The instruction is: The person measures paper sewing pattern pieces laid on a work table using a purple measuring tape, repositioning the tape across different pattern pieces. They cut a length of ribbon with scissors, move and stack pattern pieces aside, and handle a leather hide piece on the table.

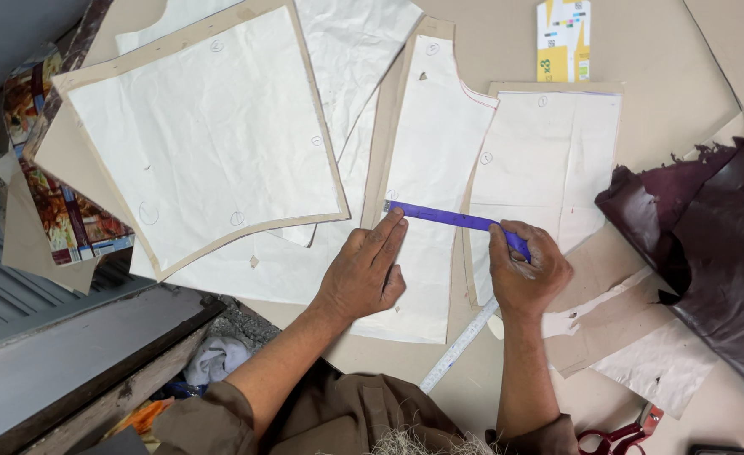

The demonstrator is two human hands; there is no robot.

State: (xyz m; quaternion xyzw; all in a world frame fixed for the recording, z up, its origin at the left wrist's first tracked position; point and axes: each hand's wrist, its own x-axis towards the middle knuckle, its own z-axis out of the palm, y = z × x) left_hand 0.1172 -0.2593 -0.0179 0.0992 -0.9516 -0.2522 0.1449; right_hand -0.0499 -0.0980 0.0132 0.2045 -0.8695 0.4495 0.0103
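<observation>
My left hand (365, 271) lies flat on a tall white paper pattern piece (426, 160), its fingertips pressing down the left end of a purple measuring tape (452, 218). My right hand (525, 271) pinches the tape's other end and holds it stretched across the pattern piece. The rest of the tape, its white side up (458, 345), trails down toward me beneath the right hand. Another white pattern piece (549, 160) lies just right of the tape.
A large white pattern on cardboard (203, 126) lies at the left. Dark maroon leather (709, 244) is heaped at the right. Red-handled scissors (624, 436) sit at the bottom right. A yellow printed card (564, 38) lies at the top, printed cartons (48, 194) at the left edge.
</observation>
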